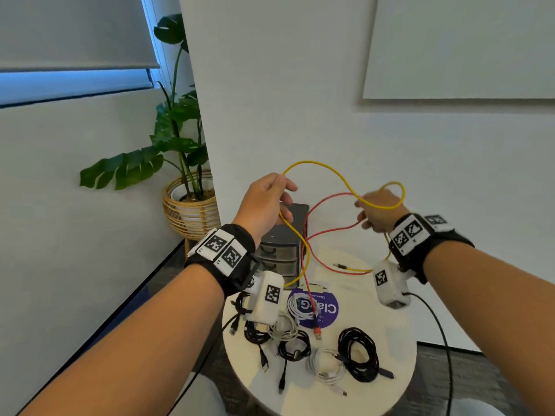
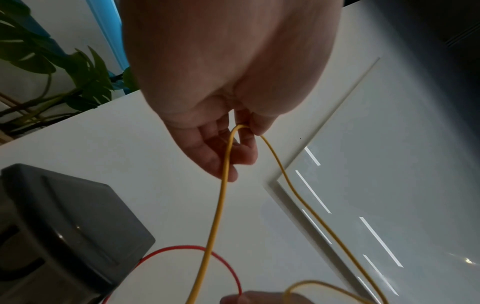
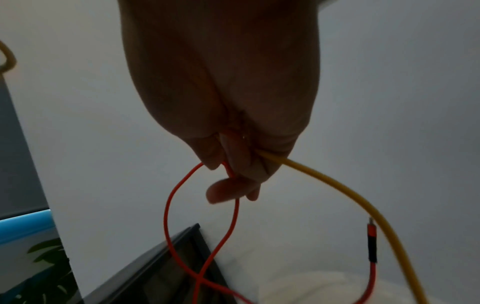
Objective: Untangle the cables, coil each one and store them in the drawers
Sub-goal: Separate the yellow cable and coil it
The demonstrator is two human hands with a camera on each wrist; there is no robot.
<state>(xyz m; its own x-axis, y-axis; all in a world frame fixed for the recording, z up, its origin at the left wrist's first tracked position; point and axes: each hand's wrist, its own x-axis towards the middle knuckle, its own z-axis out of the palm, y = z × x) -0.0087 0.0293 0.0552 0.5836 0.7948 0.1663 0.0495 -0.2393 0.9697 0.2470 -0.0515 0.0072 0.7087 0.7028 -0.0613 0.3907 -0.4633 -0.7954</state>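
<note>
Looks like an office corner: plain white walls, roller blind (image 1: pixel 75 31), potted plant (image 1: pixel 177 121), wall board (image 1: pixel 462 46).

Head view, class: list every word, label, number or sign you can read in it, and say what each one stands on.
"Cla" and "G", large white letters seen upside down: on the purple round sticker on the white table; the rest of that word is hidden by cables.
Small white lines on the same sticker: too small to read reliably.
Black-and-white square code markers, not words: on both wristbands and both wrist cameras.
Tiny characters beside the markers: too small to read.
</note>
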